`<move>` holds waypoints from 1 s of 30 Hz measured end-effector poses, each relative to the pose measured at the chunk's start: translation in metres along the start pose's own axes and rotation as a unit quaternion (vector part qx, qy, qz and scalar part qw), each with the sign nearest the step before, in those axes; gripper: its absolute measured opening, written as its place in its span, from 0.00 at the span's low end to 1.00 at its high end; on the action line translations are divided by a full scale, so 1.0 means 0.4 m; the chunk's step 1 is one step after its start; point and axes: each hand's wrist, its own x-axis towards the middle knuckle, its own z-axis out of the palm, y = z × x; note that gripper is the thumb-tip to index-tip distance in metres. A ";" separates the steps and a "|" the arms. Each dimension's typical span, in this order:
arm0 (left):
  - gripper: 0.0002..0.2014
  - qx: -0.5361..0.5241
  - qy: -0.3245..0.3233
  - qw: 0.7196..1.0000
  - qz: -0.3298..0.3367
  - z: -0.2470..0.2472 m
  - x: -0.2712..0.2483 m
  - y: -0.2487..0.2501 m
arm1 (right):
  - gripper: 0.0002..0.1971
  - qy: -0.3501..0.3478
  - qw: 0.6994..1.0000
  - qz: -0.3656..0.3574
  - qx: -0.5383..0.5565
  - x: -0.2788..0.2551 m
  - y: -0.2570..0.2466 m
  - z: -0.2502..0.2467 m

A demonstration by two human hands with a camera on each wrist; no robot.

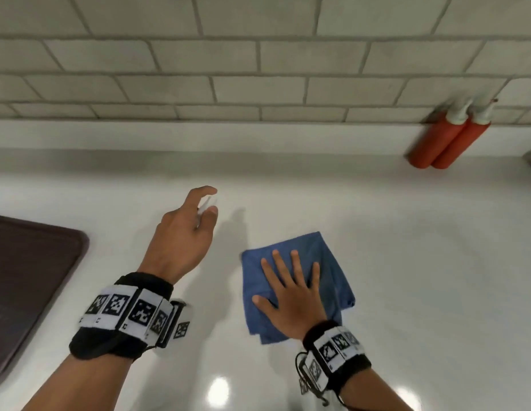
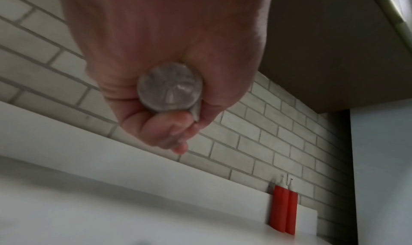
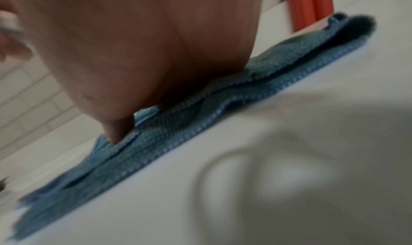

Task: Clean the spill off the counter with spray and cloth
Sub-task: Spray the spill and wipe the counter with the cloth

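A folded blue cloth (image 1: 326,262) lies flat on the white counter (image 1: 406,262). My right hand (image 1: 291,286) rests on it with fingers spread and straight, palm pressing down; in the right wrist view the palm (image 3: 144,55) sits on the blue cloth (image 3: 200,125). My left hand (image 1: 184,229) hovers above the counter to the cloth's left and grips a small clear spray bottle (image 1: 205,204), index finger arched over its top. In the left wrist view the bottle's round clear base (image 2: 170,86) shows inside my curled fingers (image 2: 165,129). No spill is visible.
Two red squeeze bottles (image 1: 445,140) with white tops stand against the tiled wall (image 1: 258,69) at the back right, also red bottles (image 2: 284,211). A dark tray or mat (image 1: 26,277) lies at the counter's left edge.
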 end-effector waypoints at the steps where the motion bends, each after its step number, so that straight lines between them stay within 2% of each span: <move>1: 0.15 -0.002 -0.004 1.000 -0.003 -0.020 0.003 -0.017 | 0.40 -0.003 1.000 0.004 0.005 0.000 0.003 -0.002; 3: 0.15 -0.001 -0.007 1.000 -0.011 -0.061 0.006 -0.056 | 0.42 -0.002 0.999 0.043 0.007 0.050 0.044 -0.037; 6: 0.15 -0.005 0.001 1.000 -0.026 -0.115 0.005 -0.124 | 0.42 -0.026 0.992 0.124 0.016 0.195 0.100 -0.118; 9: 0.15 -0.005 0.005 0.999 -0.041 -0.175 0.001 -0.204 | 0.43 -0.038 0.987 0.158 0.015 0.318 0.013 -0.151; 10: 0.15 -0.006 0.007 0.999 -0.045 -0.197 -0.002 -0.226 | 0.43 -0.040 0.989 0.140 0.008 0.336 -0.046 -0.142; 12: 0.15 -0.018 0.013 0.999 -0.049 -0.241 -0.005 -0.261 | 0.44 -0.046 0.997 0.057 -0.008 0.327 -0.190 -0.102; 15: 0.15 -0.027 0.024 0.998 -0.053 -0.303 -0.017 -0.302 | 0.45 -0.058 0.990 -0.122 -0.028 0.211 -0.417 0.003; 17: 0.15 -0.028 0.028 0.997 -0.059 -0.342 -0.034 -0.332 | 0.45 -0.041 0.981 -0.190 -0.023 0.146 -0.481 0.055; 19: 0.15 -0.030 0.036 0.997 -0.068 -0.380 -0.053 -0.364 | 0.45 -0.042 0.982 -0.184 -0.024 0.188 -0.459 0.039; 23: 0.15 -0.031 0.046 0.995 -0.088 -0.440 -0.094 -0.419 | 0.47 -0.071 0.996 -0.045 -0.036 0.388 -0.428 -0.050; 25: 0.14 -0.043 0.054 0.993 -0.093 -0.453 -0.113 -0.438 | 0.47 -0.069 0.997 -0.028 -0.036 0.404 -0.479 -0.047; 27: 0.14 -0.041 0.052 0.993 -0.093 -0.450 -0.129 -0.456 | 0.47 -0.058 0.992 -0.099 -0.051 0.324 -0.560 0.008; 30: 0.15 -0.030 0.040 0.995 -0.091 -0.430 -0.140 -0.473 | 0.45 -0.008 0.967 -0.251 -0.049 0.114 -0.649 0.113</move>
